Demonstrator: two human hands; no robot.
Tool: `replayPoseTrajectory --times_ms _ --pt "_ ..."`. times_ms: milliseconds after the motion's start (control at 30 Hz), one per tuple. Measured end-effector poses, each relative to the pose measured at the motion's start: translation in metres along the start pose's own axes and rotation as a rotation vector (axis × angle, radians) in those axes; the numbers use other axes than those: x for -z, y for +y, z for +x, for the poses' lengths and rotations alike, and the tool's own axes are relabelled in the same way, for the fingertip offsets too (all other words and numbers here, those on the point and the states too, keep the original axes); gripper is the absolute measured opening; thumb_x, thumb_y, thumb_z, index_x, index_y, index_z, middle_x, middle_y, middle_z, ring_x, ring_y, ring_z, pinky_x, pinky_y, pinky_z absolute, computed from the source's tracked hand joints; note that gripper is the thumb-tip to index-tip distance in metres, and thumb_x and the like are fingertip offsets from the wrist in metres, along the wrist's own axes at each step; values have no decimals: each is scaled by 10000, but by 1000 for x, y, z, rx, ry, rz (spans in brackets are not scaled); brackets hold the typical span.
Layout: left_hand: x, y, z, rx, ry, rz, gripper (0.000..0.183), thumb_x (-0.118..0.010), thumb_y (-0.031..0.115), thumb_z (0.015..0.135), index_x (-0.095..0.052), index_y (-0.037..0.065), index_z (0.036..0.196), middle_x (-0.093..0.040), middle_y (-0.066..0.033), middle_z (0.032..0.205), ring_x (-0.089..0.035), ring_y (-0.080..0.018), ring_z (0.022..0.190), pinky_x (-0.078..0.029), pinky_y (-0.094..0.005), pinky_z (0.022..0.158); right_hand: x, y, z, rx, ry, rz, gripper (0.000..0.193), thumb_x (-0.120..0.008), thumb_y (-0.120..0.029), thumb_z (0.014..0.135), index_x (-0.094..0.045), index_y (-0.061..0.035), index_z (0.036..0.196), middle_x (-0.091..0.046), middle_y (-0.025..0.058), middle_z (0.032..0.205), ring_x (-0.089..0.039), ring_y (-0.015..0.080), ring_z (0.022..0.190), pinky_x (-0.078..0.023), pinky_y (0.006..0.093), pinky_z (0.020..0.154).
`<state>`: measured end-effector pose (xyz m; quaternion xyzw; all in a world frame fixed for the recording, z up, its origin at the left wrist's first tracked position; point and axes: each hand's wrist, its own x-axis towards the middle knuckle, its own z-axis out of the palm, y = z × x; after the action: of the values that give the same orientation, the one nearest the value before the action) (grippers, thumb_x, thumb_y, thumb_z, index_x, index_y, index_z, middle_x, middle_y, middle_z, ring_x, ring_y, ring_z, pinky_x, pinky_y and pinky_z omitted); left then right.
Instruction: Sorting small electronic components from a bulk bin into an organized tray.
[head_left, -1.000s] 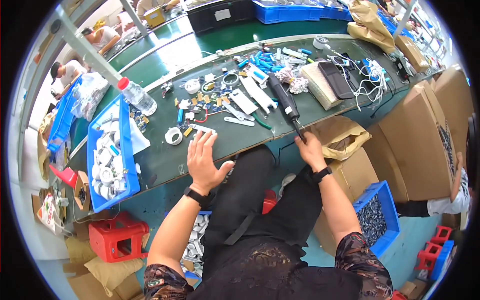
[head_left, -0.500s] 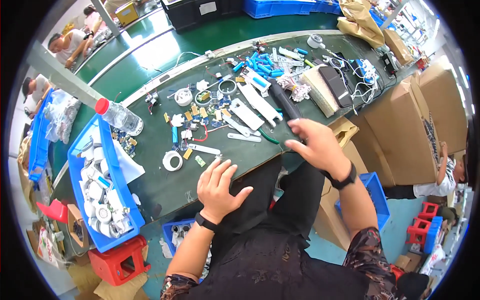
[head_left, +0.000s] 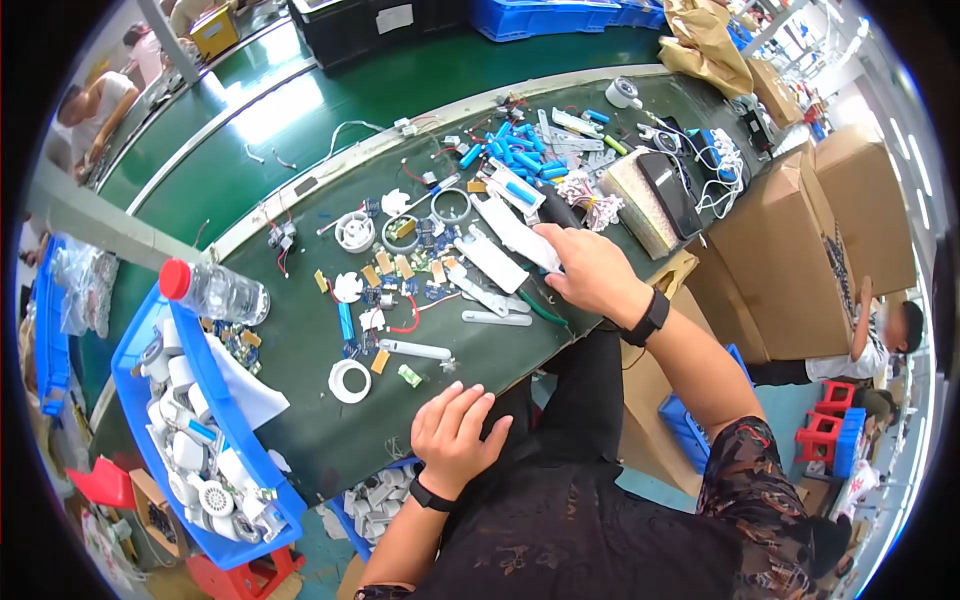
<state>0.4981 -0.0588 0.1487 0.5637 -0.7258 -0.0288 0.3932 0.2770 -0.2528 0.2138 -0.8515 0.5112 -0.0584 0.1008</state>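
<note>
My right hand (head_left: 598, 272) reaches over the bench. Its thumb and fingers close round the near end of a long white plastic casing (head_left: 508, 228), which lies on the green mat. Behind those fingers, a black cylindrical tool (head_left: 560, 208) is partly hidden. My left hand (head_left: 456, 438) is empty, fingers spread, at the bench's front edge. Closest to it are a small green-and-white part (head_left: 409, 376) and a white ring (head_left: 350, 381). A second white casing (head_left: 491, 260) and narrow white strips (head_left: 497, 318) lie between the hands.
Blue cylindrical cells (head_left: 520, 150), circuit boards and wires cover the bench. At left stand a red-capped bottle (head_left: 230, 292) and a blue bin (head_left: 268, 470) of white parts. A foam block (head_left: 635, 205) and large cartons (head_left: 760, 270) are at right, where another person works.
My right hand has moved left from beside the black tool onto the near end of the white casing. My left hand stays near the bench edge while the view shifts.
</note>
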Motion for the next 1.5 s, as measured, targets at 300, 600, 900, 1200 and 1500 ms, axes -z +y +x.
replayPoseTrajectory --times_ms 300,600,900,1200,1500 --pt "-2 3 3 -93 25 21 201 -777 205 718 -704 158 899 -701 22 935 -676 -185 913 -509 -320 757 26 28 5 -104 -92 587 528 -581 -52 745 -549 -5 1271 -597 174 1125 -581 312 1036 -472 365 901" --pt "-1 8 -2 -48 82 109 292 -807 243 675 -680 116 906 -694 -17 911 -668 -241 905 -516 -373 778 7 26 -10 -76 -31 833 373 -545 -148 915 -570 -25 1267 -631 81 1001 -611 158 780 -486 292 704" --pt "3 24 4 33 167 79 345 -794 95 678 -661 65 994 -675 -90 1004 -639 -307 951 -523 -404 832 18 33 -38 -304 -77 1546 325 -414 -259 1049 -524 -75 1293 -676 64 1010 -609 86 722 -462 218 620" --pt "53 9 -35 121 281 302 350 -775 78 729 -643 42 1051 -651 -131 1018 -616 -336 959 -502 -420 846 28 19 -61 -237 -150 1619 316 -432 -224 1034 -514 -76 1301 -674 63 1031 -615 105 755 -481 251 666" --pt "100 -1 -111 293 352 522 282 -711 47 804 -645 16 1076 -655 -150 1031 -615 -328 969 -486 -406 869 2 36 -54 -178 -113 1336 326 -544 -61 915 -562 -19 1238 -668 68 1024 -663 128 808 -509 252 701"
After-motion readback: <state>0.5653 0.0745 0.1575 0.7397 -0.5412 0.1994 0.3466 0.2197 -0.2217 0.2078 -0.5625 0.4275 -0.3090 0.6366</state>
